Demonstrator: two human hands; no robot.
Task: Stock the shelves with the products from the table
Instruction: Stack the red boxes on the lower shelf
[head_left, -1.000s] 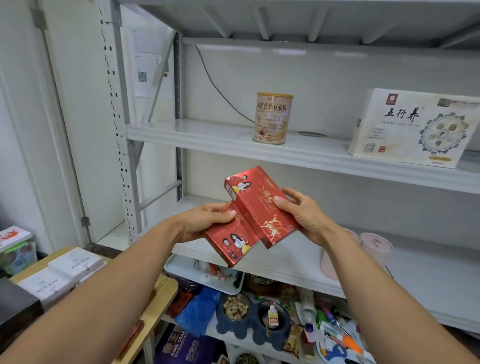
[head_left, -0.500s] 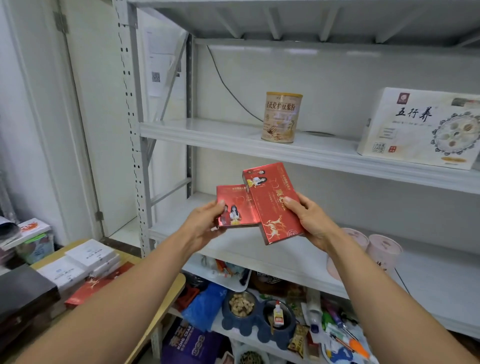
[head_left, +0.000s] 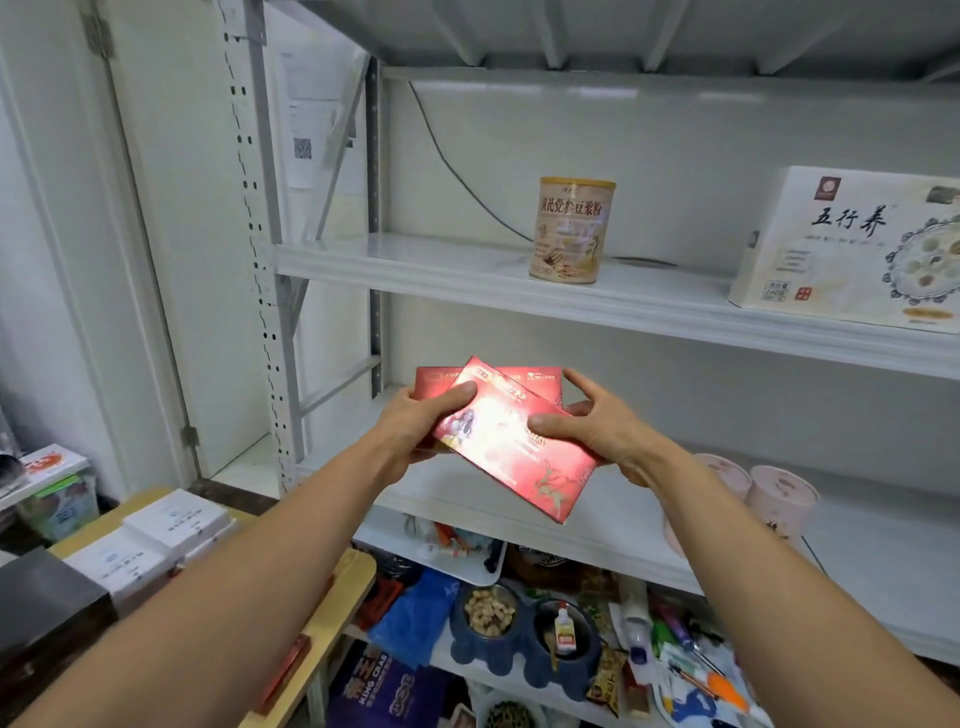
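Shelving unit (head_left: 270, 322): grey steel, several tiers. The upper shelf (head_left: 415, 257) carries a white gift box (head_left: 852, 249) at right and a tin (head_left: 571, 228) near centre. The middle shelf (head_left: 519, 525) carries two pink tubs (head_left: 779, 499) at right; its left part is bare. The worktop (head_left: 337, 613) is seen near left, with white boxes (head_left: 171, 525) not yet stocked.

Two products are held in the air in front of the middle shelf, above its front edge: a front red box (head_left: 519, 457) overlapping a rear red box (head_left: 434, 382).

Left hand (head_left: 410, 436): the thumb is pressed on the front box's far-left corner and the fingers are curled underneath. Whether the rear box is also pinched cannot be told. Right hand (head_left: 602, 436): the thumb is laid on the printed face, with the fingers curled behind the far edge.

Risks, judged:
- The faces are glossy and the boxes are stacked askew, so one could slide off the other if the hands are parted unevenly.
- The rear box could be dropped onto the cluttered lower tier if its support is released first.
- The shelf lip could be caught by the near-right corner on entry.
- The tubs could be knocked if the boxes are set too far right.

Orientation: the front box's long axis runs from far left to near right. Its face is tilted up toward the camera, with the deer print at the near-right end. The rear box lies roughly left to right and is mostly hidden.
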